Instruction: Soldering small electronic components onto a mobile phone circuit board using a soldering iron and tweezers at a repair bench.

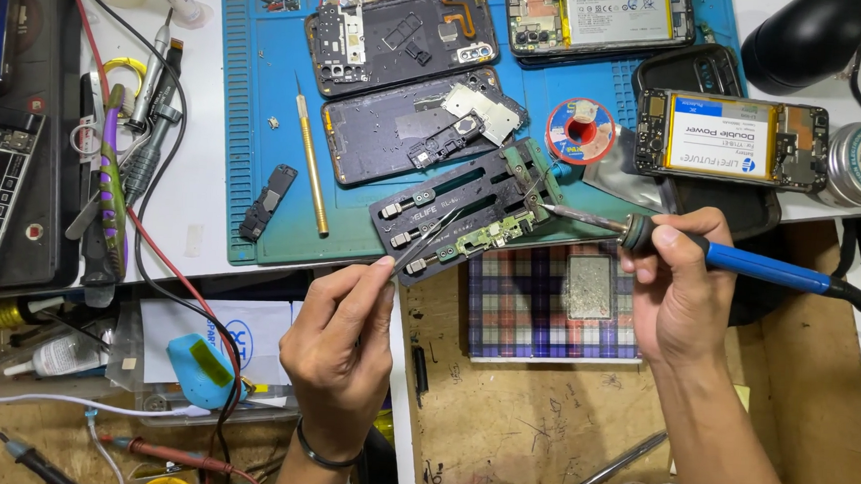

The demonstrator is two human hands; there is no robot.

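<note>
A soldering iron [734, 260] is gripped by the right hand [679, 284], its tip touching the small circuit board [495, 236] clamped in the black holder [471, 220]. Tweezers [429, 237] are pinched by the left hand [342, 340], at 7 o'clock from the board.

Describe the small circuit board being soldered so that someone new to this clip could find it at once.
Start at the blue work mat; on its front edge lies a black clamping fixture. The small green circuit board is clamped in it, between the tweezers in the left hand and the soldering iron in the right hand. It is much smaller than the opened phones behind.
</note>
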